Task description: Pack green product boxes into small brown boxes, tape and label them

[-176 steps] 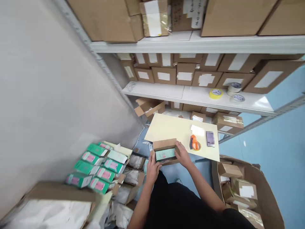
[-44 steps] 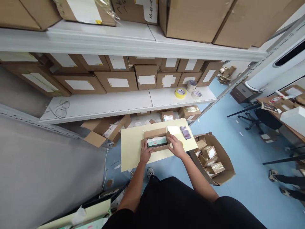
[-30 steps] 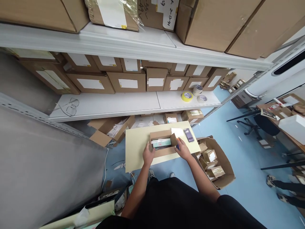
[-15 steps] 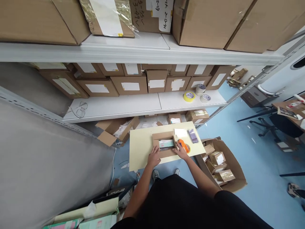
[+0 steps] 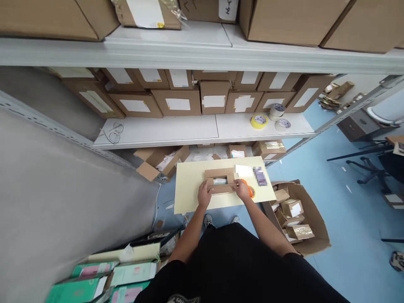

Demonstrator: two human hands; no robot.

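On the pale bench, the left hand and right hand reach forward, fingers loosely curled, holding either end of the small open carton.

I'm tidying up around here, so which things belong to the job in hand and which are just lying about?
In the job, it seems:
carton, held by left hand and right hand
packet inside it
table beneath
tape dispenser, by right hand

Apparently lying about:
yellow tape, on the shelf
wire, same shelf
purple thing, on the table, blurred
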